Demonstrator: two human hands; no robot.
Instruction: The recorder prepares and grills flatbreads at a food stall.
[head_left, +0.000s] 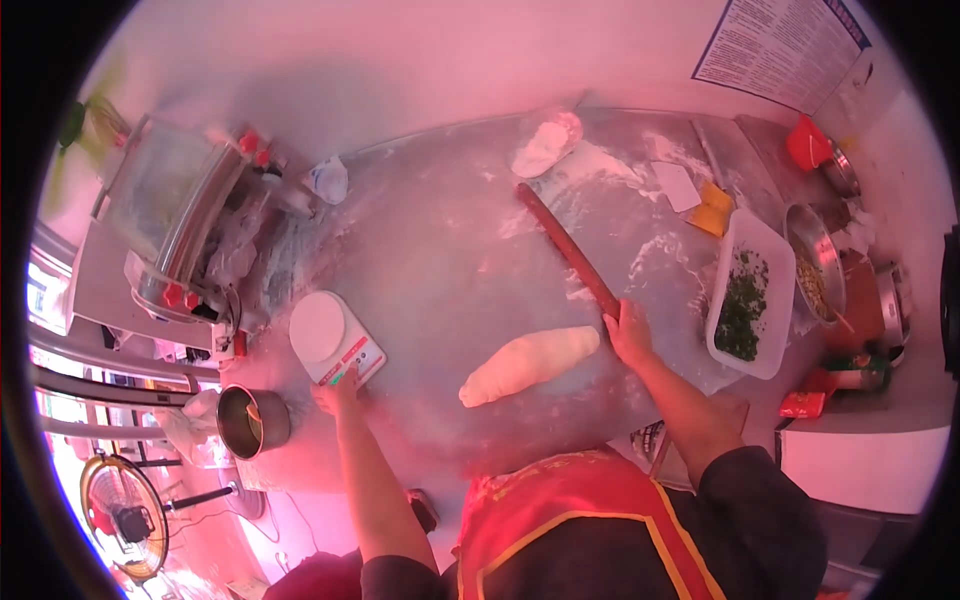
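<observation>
My right hand (631, 334) grips the near end of a reddish wooden rolling pin (568, 250), which points away across the worktop. Just left of that hand lies a long roll of pale dough (531, 364), tapered at both ends. My left hand (339, 391) is at the front edge of a white digital kitchen scale (318, 328), its fingers over the button panel. Nothing rests on the scale's round plate. Whether the left fingers press a button or hold the scale's edge is hard to tell.
A floured metal worktop (420, 247) carries a bag of flour (546, 146) at the back. On the right stand a white tub of chopped greens (746, 307) and a steel bowl (814, 262). To the left are a steel pot (253, 421) and a roller machine (196, 217).
</observation>
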